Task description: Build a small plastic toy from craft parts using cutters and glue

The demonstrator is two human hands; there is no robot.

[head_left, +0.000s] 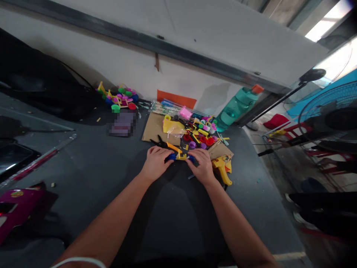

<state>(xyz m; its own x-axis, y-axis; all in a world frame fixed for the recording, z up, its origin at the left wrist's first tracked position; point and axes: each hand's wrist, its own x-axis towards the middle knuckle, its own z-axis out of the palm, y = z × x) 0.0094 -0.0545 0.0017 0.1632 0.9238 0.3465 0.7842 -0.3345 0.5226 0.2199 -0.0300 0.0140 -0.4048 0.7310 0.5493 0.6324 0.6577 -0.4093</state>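
At the dark table (pixel 83 201), the left hand (pixel 155 163) and right hand (pixel 201 166) gripped a small yellow toy frame (pixel 179 157) with blue wheels (pixel 171 157).

glossy plastic caps (pixel 171 156), rough cardboard (pixel 153 126)

- Dark grey tabletop (pixel 83 197)
- Flattened cardboard sheet (pixel 154 128) beneath scattered parts
- Heap of coloured plastic bottle caps (pixel 202 141)
- Stick-and-cap toy cars (pixel 118 98), back left
- Teal water bottle (pixel 234 109), tilted, back edge
- Yellow plastic offcut (pixel 221 169)
- Magenta toy car body (pixel 16 212), left edge
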